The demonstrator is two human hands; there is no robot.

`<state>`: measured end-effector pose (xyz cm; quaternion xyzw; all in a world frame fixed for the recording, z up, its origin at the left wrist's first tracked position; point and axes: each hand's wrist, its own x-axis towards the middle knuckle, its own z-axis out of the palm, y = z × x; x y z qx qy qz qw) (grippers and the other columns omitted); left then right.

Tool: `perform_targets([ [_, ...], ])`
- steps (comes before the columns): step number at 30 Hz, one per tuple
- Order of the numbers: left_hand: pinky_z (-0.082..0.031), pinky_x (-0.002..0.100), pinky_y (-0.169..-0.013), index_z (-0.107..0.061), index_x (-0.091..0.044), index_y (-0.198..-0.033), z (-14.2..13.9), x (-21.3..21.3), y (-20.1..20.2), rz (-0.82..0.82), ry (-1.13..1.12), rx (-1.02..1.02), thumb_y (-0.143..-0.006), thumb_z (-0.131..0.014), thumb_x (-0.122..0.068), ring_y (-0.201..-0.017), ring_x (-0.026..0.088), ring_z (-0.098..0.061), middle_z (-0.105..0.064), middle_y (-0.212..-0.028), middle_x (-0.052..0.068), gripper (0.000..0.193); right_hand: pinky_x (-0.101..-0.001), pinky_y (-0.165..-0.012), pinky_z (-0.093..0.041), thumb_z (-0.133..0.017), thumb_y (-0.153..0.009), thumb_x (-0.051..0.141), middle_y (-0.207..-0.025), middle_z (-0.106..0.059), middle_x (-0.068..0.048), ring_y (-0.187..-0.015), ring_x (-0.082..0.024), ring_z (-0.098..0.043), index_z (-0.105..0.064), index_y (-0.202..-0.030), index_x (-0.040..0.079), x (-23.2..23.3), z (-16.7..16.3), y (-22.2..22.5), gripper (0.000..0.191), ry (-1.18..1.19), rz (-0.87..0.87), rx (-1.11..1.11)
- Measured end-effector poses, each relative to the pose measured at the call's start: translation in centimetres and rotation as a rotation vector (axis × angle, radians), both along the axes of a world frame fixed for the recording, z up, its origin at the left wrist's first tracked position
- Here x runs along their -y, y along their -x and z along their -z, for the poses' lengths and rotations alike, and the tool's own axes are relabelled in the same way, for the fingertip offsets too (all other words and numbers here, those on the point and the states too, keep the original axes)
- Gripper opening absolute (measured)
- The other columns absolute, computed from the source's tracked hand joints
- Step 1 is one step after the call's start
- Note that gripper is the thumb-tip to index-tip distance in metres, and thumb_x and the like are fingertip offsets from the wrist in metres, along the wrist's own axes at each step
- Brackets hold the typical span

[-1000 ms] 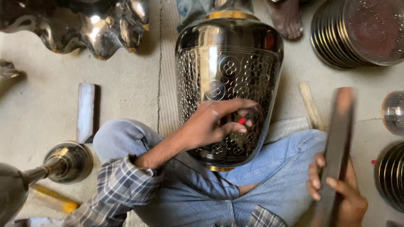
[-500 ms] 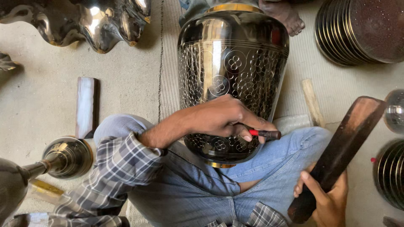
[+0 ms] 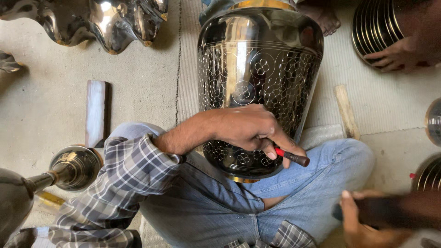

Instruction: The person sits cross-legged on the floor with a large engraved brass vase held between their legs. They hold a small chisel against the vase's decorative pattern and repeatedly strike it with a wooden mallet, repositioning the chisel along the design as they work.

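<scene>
While the left hand [image 3: 245, 131] pinches a red-handled engraving tool [image 3: 292, 157] against the patterned metal vase [image 3: 259, 73] lying across the lap, the right hand [image 3: 363, 222], near right, closes around a dark, blurred wooden bat [image 3: 399, 212]. Stacked plates [image 3: 374, 25] sit far right under another person's hand [image 3: 395, 55]; a wooden block [image 3: 96, 112] lies left.

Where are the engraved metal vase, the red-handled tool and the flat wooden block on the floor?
engraved metal vase [image 3: 259, 69], head view, on its patterned belly.
red-handled tool [image 3: 290, 156], head view, on its shaft beside the fingers.
flat wooden block [image 3: 96, 112], head view, on its top face.
</scene>
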<state>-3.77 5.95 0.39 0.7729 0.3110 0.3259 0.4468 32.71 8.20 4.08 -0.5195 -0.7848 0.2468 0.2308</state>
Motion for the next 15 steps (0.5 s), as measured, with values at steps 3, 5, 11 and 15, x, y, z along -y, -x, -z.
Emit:
perform_targets([
  [3,-0.048,0.028,-0.05,-0.064,-0.03,-0.138,0.2,0.5,0.1,-0.033,0.032,-0.027,-0.085,-0.064,0.008,-0.08,0.007,-0.075,-0.081,-0.115,-0.01,0.065,-0.0445,-0.069,-0.056,-0.081,-0.07,-0.006,-0.089,-0.068,-0.027,-0.078,-0.035,-0.068,-0.059,-0.117,-0.007,-0.1,3.3,-2.5,0.053,-0.548,-0.359,0.293],
  [5,-0.055,0.024,-0.062,-0.064,-0.029,-0.14,0.4,1.1,0.3,-0.15,-0.083,0.07,-0.087,-0.067,0.005,-0.093,0.007,-0.077,-0.077,-0.125,-0.006,0.063,-0.037,-0.078,-0.058,-0.081,-0.082,-0.001,-0.096,-0.069,-0.017,-0.083,-0.024,-0.07,-0.052,-0.123,-0.001,-0.1,4.4,-2.8,0.05,-0.296,-0.198,0.042],
  [11,-0.051,0.022,-0.049,-0.066,-0.025,-0.135,1.4,3.4,-0.5,-0.411,-0.06,0.175,-0.091,-0.07,0.002,-0.085,0.007,-0.078,-0.075,-0.129,-0.002,0.052,-0.0372,-0.075,-0.056,-0.079,-0.078,0.001,-0.098,-0.068,-0.013,-0.083,-0.025,-0.068,-0.044,-0.147,0.001,-1.9,1.0,0.8,0.078,-0.193,-0.261,0.039],
  [15,-0.052,0.023,-0.048,-0.067,-0.025,-0.137,2.2,4.3,-1.5,-0.591,-0.108,0.103,-0.098,-0.074,-0.005,-0.071,0.006,-0.073,-0.079,-0.116,-0.004,0.045,-0.0416,-0.063,-0.054,-0.085,-0.073,-0.005,-0.089,-0.068,-0.018,-0.071,-0.025,-0.066,-0.058,-0.138,-0.003,-4.3,-0.6,1.2,0.071,-0.324,-0.475,0.449],
])
